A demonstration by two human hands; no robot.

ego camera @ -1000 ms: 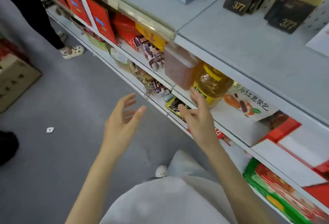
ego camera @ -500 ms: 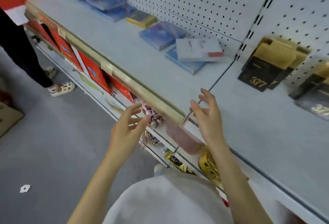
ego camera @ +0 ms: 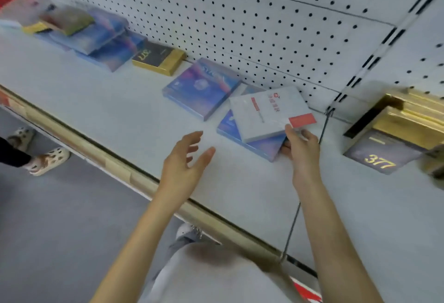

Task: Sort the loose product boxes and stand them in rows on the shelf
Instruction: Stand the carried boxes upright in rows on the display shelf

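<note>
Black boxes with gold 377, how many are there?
2: one flat black-and-gold box on the grey metal shelf, one tilted black-and-gold box far right. More may hide behind it.

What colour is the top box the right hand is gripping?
The top box is pale grey-white with a red corner patch; head view.

The white box point(ego camera: 269, 112) covers most of the blue box point(ego camera: 254, 145) beneath it, and its print is too small to read. The right hand point(ego camera: 302, 152) has its fingertips hidden under the blue box. Far left of the white box, the stack point(ego camera: 72, 28) is smeared. To its right, the blurred 377 boxes point(ego camera: 396, 134) run off the edge.
</note>
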